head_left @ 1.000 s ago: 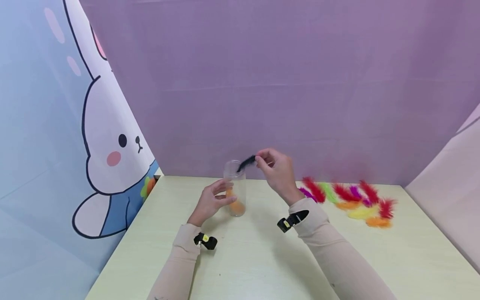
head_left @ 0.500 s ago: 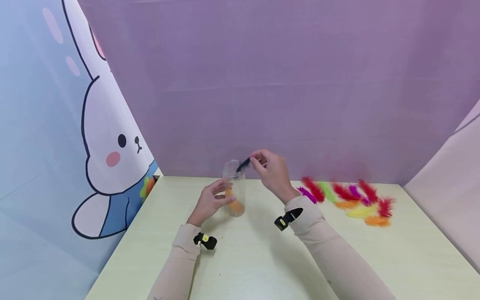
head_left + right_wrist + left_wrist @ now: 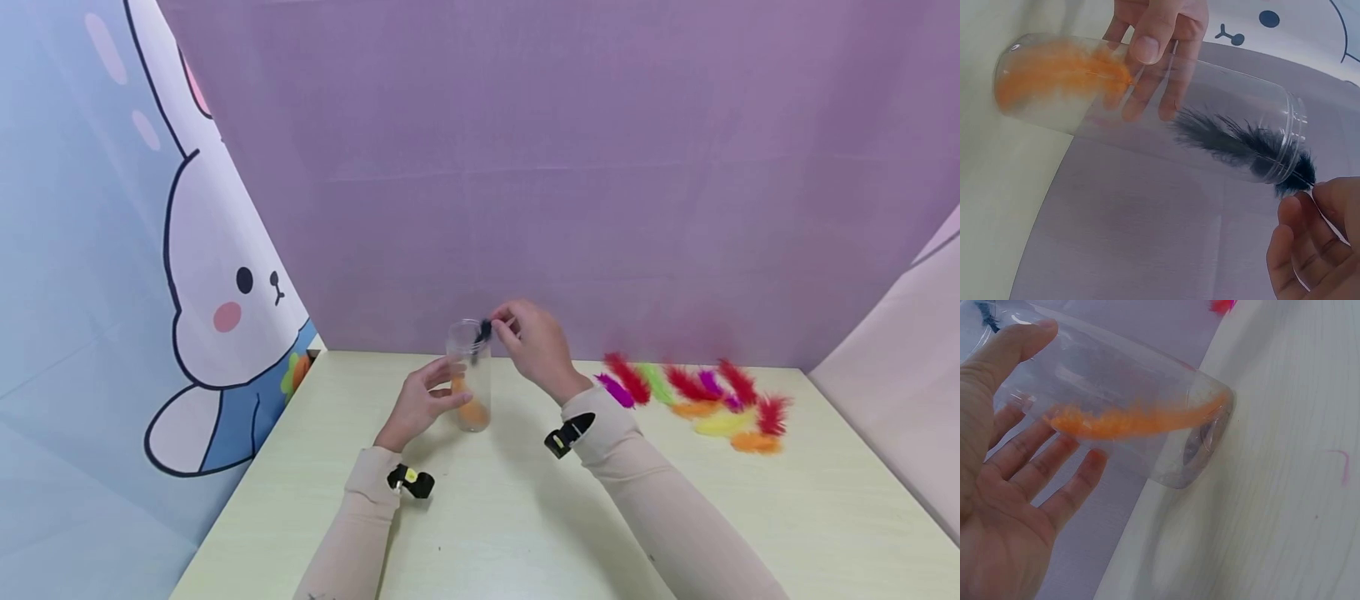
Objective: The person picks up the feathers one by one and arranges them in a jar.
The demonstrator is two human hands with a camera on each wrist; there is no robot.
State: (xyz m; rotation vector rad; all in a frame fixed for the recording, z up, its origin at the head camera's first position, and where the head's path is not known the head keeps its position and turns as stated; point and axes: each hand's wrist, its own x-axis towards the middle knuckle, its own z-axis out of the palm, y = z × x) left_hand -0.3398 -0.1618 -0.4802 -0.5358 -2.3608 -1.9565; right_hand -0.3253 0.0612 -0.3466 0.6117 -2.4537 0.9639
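Note:
A clear plastic jar stands upright on the table, its mouth uncovered. Inside, an orange feather lies near the bottom. My left hand holds the jar from the left, thumb on the near side and fingers behind it, as the left wrist view shows. Between thumb and fingertips, my right hand pinches a black feather by its quill end at the jar's mouth. Most of that feather is inside the upper jar, tilted downward; its quill end sticks out past the rim.
Several loose feathers lie at the table's back right: red, green, purple, yellow and orange. A purple cloth hangs behind the table. A rabbit-print cloth hangs at left.
My right hand has moved left toward the jar's mouth, and the black feather has slid deeper into the jar. My left hand and the jar have stayed in place.

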